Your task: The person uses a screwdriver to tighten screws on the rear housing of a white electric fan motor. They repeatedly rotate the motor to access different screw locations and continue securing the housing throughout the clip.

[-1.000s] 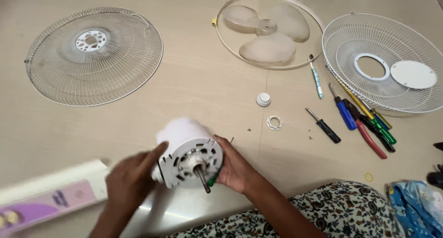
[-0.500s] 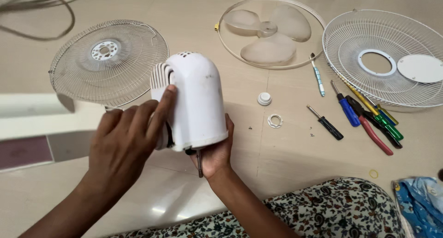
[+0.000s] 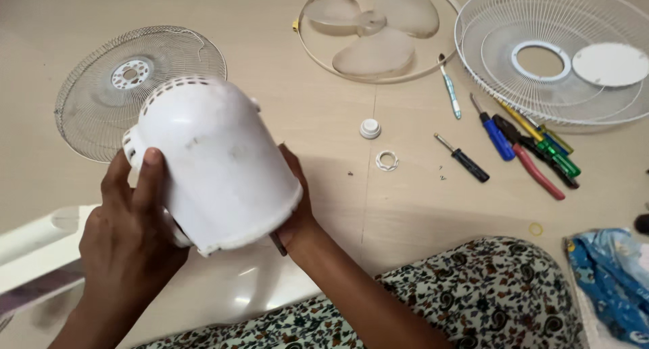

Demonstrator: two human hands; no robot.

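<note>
Holding, at the near edge above a floral-patterned cloth over the lap [image 3: 493, 295]: one white domed plastic fan motor housing [image 3: 216, 166], tilted, vented end up and away, raised clear of the beige floor [image 3: 338, 92]; left hand [image 3: 128, 234] wrapped on its near-left side, fingers spread upward over the vent slots; right hand [image 3: 294, 207] cupped under the lower right rim, mostly hidden, a dark metal shaft tip [image 3: 278, 243] showing beside the palm. Risk, judged: the smooth shell could slip or twist out, since the right hand bears only on the rim, and a drop would land on the white flat panel [image 3: 40, 247] below. Middle ground: small white round plastic cap [image 3: 370, 128], white ring nut [image 3: 387, 161], tiny loose screws [image 3: 443, 178] apt to roll away if knocked, black-handled screwdriver [image 3: 463, 159], blue-handled screwdriver [image 3: 495, 133], red-handled pliers [image 3: 534, 166], green-handled screwdriver [image 3: 558, 156]. Far: wire rear grille [image 3: 135, 85] left, translucent three-blade fan propeller [image 3: 378, 28] centre, white wire front grille [image 3: 561, 51] right
</note>
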